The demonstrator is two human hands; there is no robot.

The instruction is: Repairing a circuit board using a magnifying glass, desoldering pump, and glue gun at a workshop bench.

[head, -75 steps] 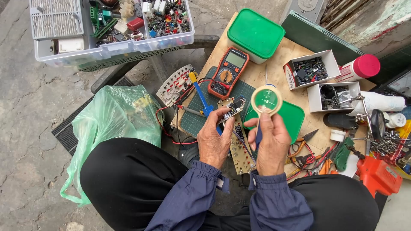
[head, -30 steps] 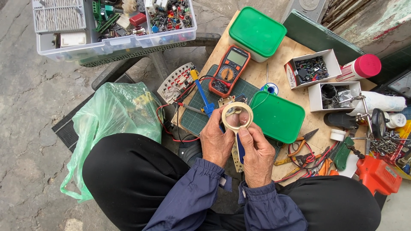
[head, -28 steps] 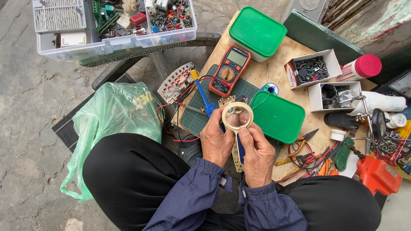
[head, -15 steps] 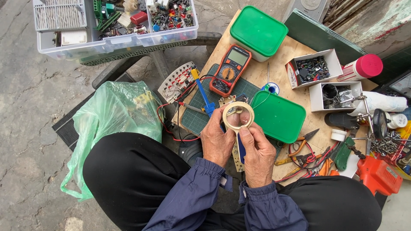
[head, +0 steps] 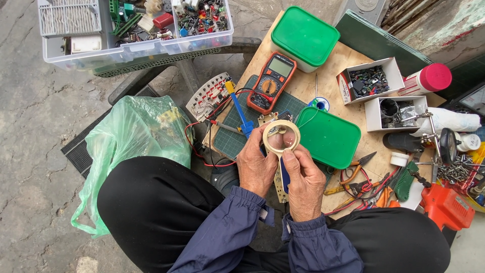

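Both hands hold a beige ring-shaped roll of tape [head: 281, 136] upright over the green cutting mat [head: 235, 134]. My left hand [head: 256, 164] grips the roll's left side. My right hand [head: 304, 179] pinches its lower right edge with thumb and forefinger. A perforated circuit board strip [head: 278, 188] and a blue-handled tool [head: 285, 174] lie under the hands. An orange multimeter [head: 271, 82] sits just beyond, with red and black leads trailing left.
A green flat lid [head: 328, 137] lies right of the hands, a green-lidded tub [head: 304, 36] farther back. Small white boxes of parts [head: 370, 80], pliers [head: 356, 172], a red tool [head: 447, 207] crowd the right. A clear parts organiser [head: 134, 25] and green plastic bag [head: 134, 134] sit left.
The green round item held 2.5 s ago is gone from my hands; the tape roll is now held in both hands, raised slightly, with my right fingers shifting along its edge.
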